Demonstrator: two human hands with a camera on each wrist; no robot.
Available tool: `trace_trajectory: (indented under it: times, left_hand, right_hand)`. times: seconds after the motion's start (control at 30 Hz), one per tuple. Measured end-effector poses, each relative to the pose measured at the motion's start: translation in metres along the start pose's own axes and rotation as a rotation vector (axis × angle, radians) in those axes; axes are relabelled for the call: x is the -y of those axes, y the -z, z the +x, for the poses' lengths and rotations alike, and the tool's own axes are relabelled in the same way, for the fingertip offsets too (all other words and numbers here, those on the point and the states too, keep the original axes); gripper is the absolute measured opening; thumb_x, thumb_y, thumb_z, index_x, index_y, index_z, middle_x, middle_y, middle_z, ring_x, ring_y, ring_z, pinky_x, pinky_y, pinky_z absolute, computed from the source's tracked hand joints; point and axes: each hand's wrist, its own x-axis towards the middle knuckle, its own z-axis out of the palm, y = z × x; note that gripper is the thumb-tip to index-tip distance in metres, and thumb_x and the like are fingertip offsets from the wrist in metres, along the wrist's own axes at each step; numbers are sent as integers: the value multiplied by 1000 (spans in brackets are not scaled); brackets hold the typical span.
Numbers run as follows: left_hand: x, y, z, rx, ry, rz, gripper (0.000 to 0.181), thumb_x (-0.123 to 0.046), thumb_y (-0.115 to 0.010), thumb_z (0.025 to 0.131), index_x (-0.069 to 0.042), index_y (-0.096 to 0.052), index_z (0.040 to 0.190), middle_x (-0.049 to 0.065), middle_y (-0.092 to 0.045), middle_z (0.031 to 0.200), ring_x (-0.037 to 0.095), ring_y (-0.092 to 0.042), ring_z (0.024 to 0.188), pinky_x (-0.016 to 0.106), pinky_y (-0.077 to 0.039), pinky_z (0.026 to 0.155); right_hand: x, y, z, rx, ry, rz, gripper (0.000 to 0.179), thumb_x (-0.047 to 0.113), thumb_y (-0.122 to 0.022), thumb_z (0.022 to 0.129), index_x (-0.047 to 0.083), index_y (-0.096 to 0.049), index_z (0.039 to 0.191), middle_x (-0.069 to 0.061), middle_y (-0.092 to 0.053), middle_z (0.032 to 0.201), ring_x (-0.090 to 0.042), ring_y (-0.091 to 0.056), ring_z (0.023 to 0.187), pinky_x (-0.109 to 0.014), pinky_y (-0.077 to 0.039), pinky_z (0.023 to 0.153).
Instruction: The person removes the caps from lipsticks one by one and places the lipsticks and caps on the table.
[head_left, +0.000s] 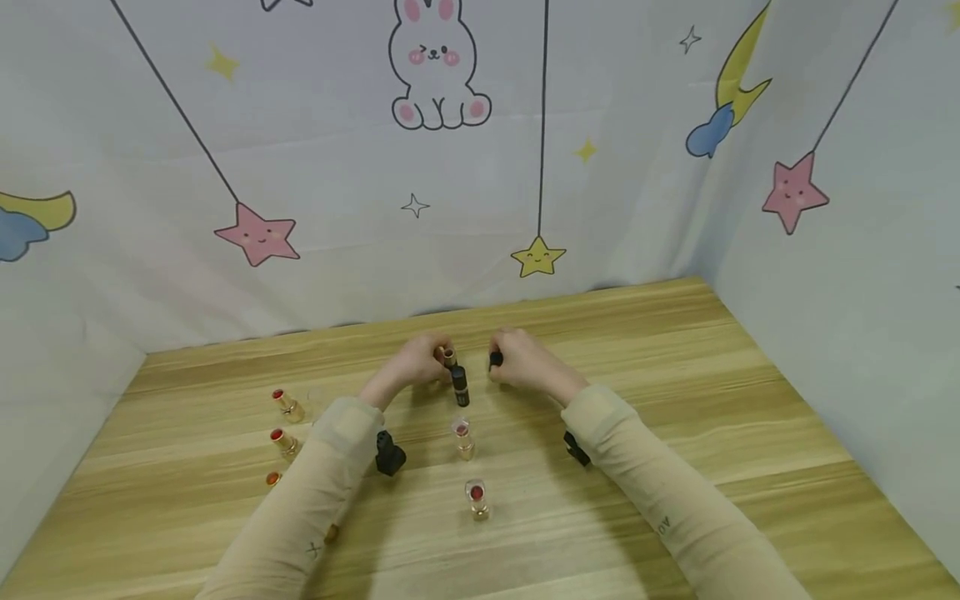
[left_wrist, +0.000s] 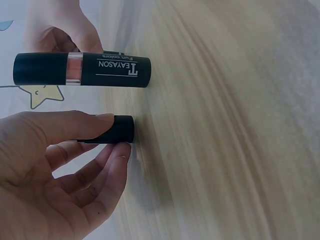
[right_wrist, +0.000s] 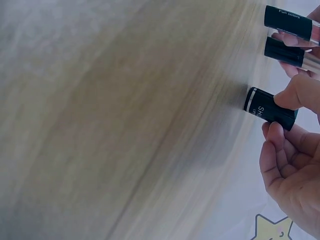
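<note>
My left hand [head_left: 422,360] pinches the black base of an uncapped lipstick [left_wrist: 122,129] between thumb and fingers, its foot right at the tabletop. The gold inner tube of that lipstick shows in the head view. To its right, my right hand [head_left: 521,358] pinches a short black lipstick cap [right_wrist: 270,107] with white lettering and a pale band at one end. Just in front of the left fingers stands a capped black lipstick [head_left: 461,387] with a clear band round its middle. Neither hand touches that one.
Nearer the front stand two gold lipsticks under clear caps, a pinkish one [head_left: 464,442] and a red one [head_left: 477,502]. Left of the left sleeve are uncapped gold lipsticks [head_left: 287,406], partly hidden by it. A printed cloth wall [head_left: 337,283] borders the wooden table [head_left: 675,358].
</note>
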Motion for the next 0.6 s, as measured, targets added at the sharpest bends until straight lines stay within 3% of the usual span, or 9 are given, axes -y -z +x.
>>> trace_trajectory:
  times: [0.43, 0.6]
  left_hand:
    - [-2, -2, 3, 17, 22, -7, 20, 0, -70, 80, -6, -59, 95, 12, -60, 92, 21, -51, 80, 30, -42, 71]
    - [0, -3, 0, 29, 57, -31, 30, 1, -69, 81, -4, -58, 108, 13, -59, 97, 21, -51, 82, 29, -44, 70]
  right_hand:
    - [-4, -1, 1, -8, -2, 48, 16, 12, -69, 80, 5, -63, 94, -6, -59, 93, -16, -54, 79, -25, -45, 66]
    - [-4, -2, 0, -20, -3, 67, 20, 13, -69, 84, 5, -65, 102, -5, -59, 90, -16, -52, 78, -27, -45, 68]
